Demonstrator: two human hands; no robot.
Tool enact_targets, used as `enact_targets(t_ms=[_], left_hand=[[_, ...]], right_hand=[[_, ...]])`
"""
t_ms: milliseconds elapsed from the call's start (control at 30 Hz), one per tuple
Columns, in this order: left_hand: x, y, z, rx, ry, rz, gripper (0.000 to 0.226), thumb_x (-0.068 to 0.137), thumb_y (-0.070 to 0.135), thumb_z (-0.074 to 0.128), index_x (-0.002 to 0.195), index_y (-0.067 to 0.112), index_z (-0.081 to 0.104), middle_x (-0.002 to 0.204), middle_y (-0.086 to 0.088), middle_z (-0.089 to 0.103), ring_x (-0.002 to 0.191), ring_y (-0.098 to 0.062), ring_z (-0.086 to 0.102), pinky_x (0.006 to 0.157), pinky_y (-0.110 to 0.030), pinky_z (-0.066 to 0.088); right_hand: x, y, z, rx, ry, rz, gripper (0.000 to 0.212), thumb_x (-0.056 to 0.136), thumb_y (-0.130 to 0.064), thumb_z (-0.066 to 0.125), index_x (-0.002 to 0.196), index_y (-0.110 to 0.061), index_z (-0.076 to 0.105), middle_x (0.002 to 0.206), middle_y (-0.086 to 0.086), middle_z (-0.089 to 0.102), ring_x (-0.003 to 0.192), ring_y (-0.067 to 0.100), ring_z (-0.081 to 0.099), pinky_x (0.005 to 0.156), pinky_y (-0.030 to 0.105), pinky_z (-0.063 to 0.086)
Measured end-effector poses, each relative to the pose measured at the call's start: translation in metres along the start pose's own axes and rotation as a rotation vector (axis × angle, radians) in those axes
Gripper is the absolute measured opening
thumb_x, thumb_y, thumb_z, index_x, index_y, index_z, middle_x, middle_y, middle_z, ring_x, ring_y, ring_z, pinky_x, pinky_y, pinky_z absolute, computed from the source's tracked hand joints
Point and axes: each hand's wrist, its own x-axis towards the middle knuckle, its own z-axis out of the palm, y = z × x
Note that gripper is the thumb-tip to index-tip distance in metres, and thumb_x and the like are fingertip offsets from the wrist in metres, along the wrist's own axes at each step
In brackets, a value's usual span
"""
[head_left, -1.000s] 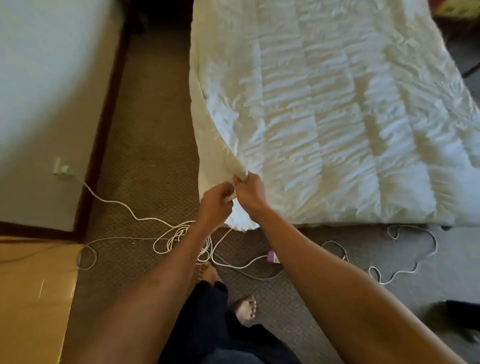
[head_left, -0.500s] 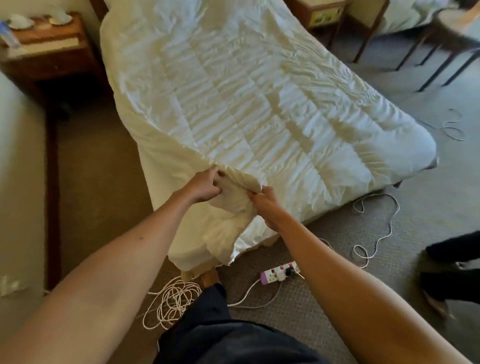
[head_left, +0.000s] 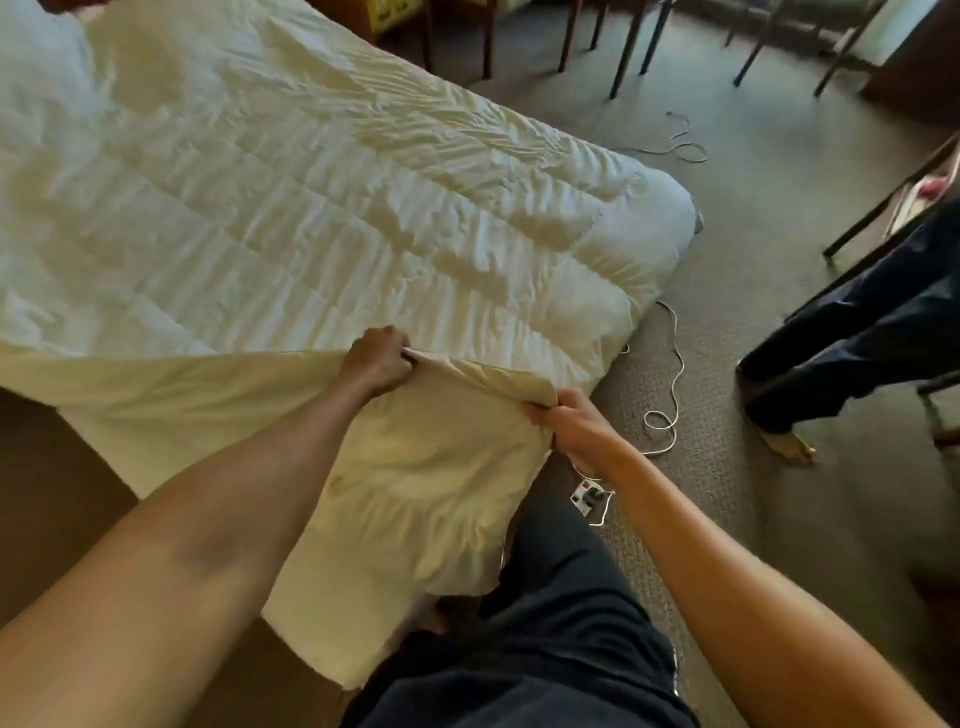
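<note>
My left hand (head_left: 376, 364) and right hand (head_left: 576, 428) grip the hem of the duvet (head_left: 311, 218) at the near corner of the bed (head_left: 322, 639), fingers curled tight. I'm straightening it, so next I'd pull it taut.

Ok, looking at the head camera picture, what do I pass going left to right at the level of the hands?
Left hand → right hand (both gripping the duvet) → white cord → another person's bare foot.

Bare forearms, dark navy trousers (head_left: 561, 597)
</note>
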Motion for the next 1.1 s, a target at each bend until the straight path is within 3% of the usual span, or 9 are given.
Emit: enact_targets(t_ms=[167,300,500,633,733,800,967,1100], left_hand=[[0.078,0.057,-0.019,-0.032,0.002,0.190,0.020,0.076,0.002,0.061,0.092,0.007,0.072,0.097,-0.016,0.070,0.094,-0.034,0.064,0.074,-0.035,0.050],[0.138,0.090,0.001,-0.003,-0.112,0.289,0.019,0.084,0.005,0.059,0.096,0.008,0.074,0.101,-0.013,0.072,0.098,-0.030,0.065,0.086,-0.040,0.053],[0.244,0.128,0.101,0.225,-0.134,0.351,0.017,0.092,0.021,0.057,0.100,0.017,0.072,0.103,-0.014,0.069,0.098,-0.037,0.064,0.074,-0.036,0.047],[0.305,0.125,0.189,0.282,-0.192,0.338,0.023,0.093,0.029,0.056,0.107,0.019,0.071,0.109,-0.016,0.067,0.104,-0.039,0.062,0.081,-0.040,0.048],[0.330,0.102,0.257,0.187,-0.250,0.281,0.029,0.088,0.031,0.052,0.110,0.023,0.070,0.110,-0.012,0.068,0.108,-0.035,0.059,0.090,-0.043,0.046],[0.339,0.089,0.291,0.085,-0.176,0.241,0.027,0.086,0.029,0.051,0.106,0.027,0.068,0.104,-0.008,0.068,0.109,-0.032,0.056,0.095,-0.047,0.037],[0.346,0.080,0.311,0.008,-0.073,0.253,0.018,0.087,0.026,0.056,0.104,0.026,0.063,0.102,-0.005,0.064,0.110,-0.029,0.051,0.096,-0.047,0.028],[0.341,0.080,0.297,-0.040,-0.181,0.202,0.050,0.080,0.033,0.059,0.129,0.026,0.048,0.110,-0.007,0.064,0.116,-0.030,0.051,0.101,-0.050,0.029]], right_hand=[[0.032,-0.014,-0.036,0.211,0.211,0.028,0.018,0.096,0.002,0.053,0.088,-0.006,0.067,0.070,0.000,0.070,0.060,0.009,0.067,0.049,0.021,0.051],[0.071,0.001,-0.076,0.341,0.306,0.098,0.014,0.095,0.002,0.056,0.092,-0.004,0.068,0.081,0.004,0.074,0.076,0.018,0.070,0.068,0.032,0.059],[0.170,0.073,-0.128,0.492,0.389,0.301,0.011,0.096,-0.003,0.056,0.100,-0.002,0.067,0.088,0.008,0.072,0.080,0.022,0.070,0.077,0.041,0.056],[0.241,0.148,-0.144,0.496,0.518,0.483,0.013,0.096,-0.003,0.055,0.096,-0.007,0.067,0.086,0.008,0.071,0.075,0.021,0.069,0.072,0.037,0.054],[0.286,0.210,-0.142,0.295,0.680,0.571,0.018,0.098,-0.015,0.052,0.099,-0.007,0.068,0.095,0.012,0.070,0.091,0.026,0.066,0.074,0.038,0.050],[0.313,0.235,-0.134,0.166,0.759,0.585,0.030,0.099,-0.025,0.049,0.105,-0.002,0.067,0.100,0.013,0.069,0.096,0.029,0.064,0.075,0.038,0.047],[0.338,0.258,-0.116,0.041,0.764,0.603,0.058,0.102,-0.051,0.034,0.110,-0.002,0.064,0.112,0.021,0.067,0.103,0.037,0.061,0.081,0.040,0.046],[0.323,0.257,-0.110,0.151,0.822,0.585,0.060,0.098,-0.059,0.037,0.100,-0.005,0.063,0.104,0.016,0.067,0.099,0.033,0.062,0.092,0.048,0.049]])
